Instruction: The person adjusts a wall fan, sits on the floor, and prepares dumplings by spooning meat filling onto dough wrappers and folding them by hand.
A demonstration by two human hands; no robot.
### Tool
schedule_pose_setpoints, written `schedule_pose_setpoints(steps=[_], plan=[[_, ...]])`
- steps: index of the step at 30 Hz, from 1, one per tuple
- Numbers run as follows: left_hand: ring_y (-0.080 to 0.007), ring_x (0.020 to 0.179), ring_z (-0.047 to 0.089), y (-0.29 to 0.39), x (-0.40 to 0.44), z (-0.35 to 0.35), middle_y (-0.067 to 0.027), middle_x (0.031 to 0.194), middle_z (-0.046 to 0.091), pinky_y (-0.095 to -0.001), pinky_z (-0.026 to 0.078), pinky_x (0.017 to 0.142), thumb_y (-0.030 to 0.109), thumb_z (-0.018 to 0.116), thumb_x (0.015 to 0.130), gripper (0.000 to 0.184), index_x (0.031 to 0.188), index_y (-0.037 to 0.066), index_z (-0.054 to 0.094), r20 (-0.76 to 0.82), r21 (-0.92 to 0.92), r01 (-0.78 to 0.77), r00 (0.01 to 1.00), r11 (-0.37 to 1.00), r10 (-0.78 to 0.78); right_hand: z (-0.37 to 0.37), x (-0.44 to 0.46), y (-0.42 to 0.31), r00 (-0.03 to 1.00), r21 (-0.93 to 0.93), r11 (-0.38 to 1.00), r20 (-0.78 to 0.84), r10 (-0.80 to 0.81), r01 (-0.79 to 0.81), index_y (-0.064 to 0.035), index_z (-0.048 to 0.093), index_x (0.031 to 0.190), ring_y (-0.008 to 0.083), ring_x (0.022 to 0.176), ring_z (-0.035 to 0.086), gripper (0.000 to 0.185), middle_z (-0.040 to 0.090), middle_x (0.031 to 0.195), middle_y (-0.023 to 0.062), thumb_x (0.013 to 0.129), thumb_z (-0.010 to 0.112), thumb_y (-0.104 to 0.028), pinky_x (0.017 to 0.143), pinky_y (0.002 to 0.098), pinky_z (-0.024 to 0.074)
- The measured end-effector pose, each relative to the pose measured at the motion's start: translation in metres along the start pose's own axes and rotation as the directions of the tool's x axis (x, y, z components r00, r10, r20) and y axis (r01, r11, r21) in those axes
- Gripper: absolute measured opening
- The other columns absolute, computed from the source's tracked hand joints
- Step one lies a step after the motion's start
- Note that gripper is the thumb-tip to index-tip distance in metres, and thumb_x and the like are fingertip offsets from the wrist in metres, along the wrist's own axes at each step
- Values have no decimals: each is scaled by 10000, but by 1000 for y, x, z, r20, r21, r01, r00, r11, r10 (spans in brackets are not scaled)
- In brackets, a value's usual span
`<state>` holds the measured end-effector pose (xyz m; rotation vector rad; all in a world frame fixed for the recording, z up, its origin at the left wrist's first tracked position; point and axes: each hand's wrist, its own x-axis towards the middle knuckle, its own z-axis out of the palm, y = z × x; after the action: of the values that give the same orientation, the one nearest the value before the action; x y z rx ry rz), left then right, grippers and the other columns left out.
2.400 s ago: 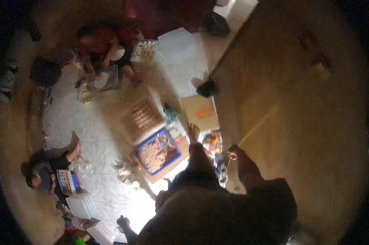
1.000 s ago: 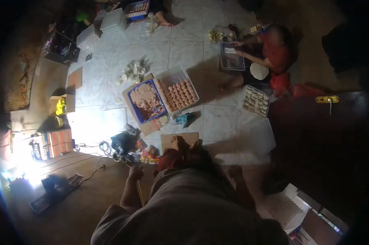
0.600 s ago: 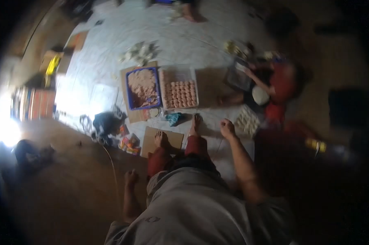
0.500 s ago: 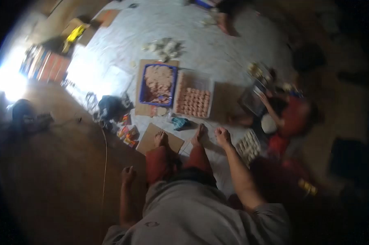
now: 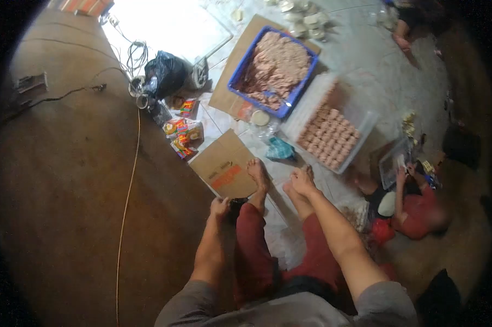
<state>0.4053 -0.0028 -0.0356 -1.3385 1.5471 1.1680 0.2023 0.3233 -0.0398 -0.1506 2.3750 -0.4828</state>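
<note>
My left hand is closed beside the cardboard's lower edge, next to a dark thing; its contents are hidden. My right hand, fingers curled together, is over my right foot; I cannot make out anything in it. Ahead lies a blue tray of pinkish minced mixture. Touching its right side, a clear tray contains rows of shaped pink pieces. A teal cloth or bag lies between that tray and my feet. Flat cardboard is partly under my left foot.
Colourful packets, a black bag and cables lie at the left. A thin cord crosses the brown floor. At the right a person in red sits at a clear tray. Pale pieces lie at the top.
The view has turned and come nearer the trays. My left hand has moved up and inward to the dark thing near the cardboard. My right hand is now over my foot.
</note>
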Motion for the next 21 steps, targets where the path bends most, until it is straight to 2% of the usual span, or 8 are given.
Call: schedule_pose_setpoints(steps=[2,6,10,14,16,18,19,21], plan=[[-354,869,684,-43,136,25,-265,958,683,-432,521,763,309,644,902,421,1072,-74,604,-151,67,-257,952,964,264,2,38,-39,971,203,975,234,38,-87,-16,684,1020,437,1026,633,303,665,1046,272,902,538,-254,890,479,496],[-427,935,623,47,210,4,-298,993,635,-482,488,805,236,572,933,324,1108,-33,536,-216,225,-334,899,915,381,73,106,-77,981,285,953,187,49,-102,-13,650,943,427,933,647,240,680,955,234,900,550,-227,817,475,501],[-406,886,581,60,287,-21,-218,936,594,-466,471,773,200,628,900,218,1024,28,576,-318,527,-532,601,663,734,160,171,-88,980,470,881,192,-44,-53,-6,636,937,418,896,652,228,682,927,227,899,553,-215,802,470,506],[-368,867,562,18,369,-31,-158,948,553,-457,458,756,205,677,839,211,959,61,580,-100,795,-540,331,276,938,230,216,-101,977,351,936,193,-95,22,-21,615,982,406,944,614,208,645,953,230,874,588,-197,852,475,484],[-354,844,559,23,367,-36,-141,939,556,-444,448,723,240,714,794,263,946,72,581,-153,713,-666,158,220,976,253,241,-89,973,270,963,221,-72,10,-27,605,1003,397,994,590,219,622,998,232,861,609,-194,882,477,469],[-350,832,552,2,377,-41,-138,968,565,-459,435,708,281,735,767,314,946,78,576,-106,705,-657,275,267,956,286,234,-84,963,88,967,107,-248,240,-51,590,1055,375,1007,562,295,577,1041,192,825,689,-206,874,473,459],[-345,827,548,5,374,-40,-137,977,567,-468,432,709,288,733,768,318,948,80,572,-133,694,-663,266,281,955,269,237,-99,944,84,989,301,-138,118,-46,542,1108,361,1148,487,363,493,1161,189,831,681,-233,959,461,427],[-338,830,538,13,374,-42,-134,984,565,-480,423,723,305,725,782,326,945,78,558,-162,701,-654,244,286,956,265,240,-103,925,90,991,358,-129,103,-50,540,1115,361,1144,491,376,496,1165,185,829,688,-244,964,462,427]])
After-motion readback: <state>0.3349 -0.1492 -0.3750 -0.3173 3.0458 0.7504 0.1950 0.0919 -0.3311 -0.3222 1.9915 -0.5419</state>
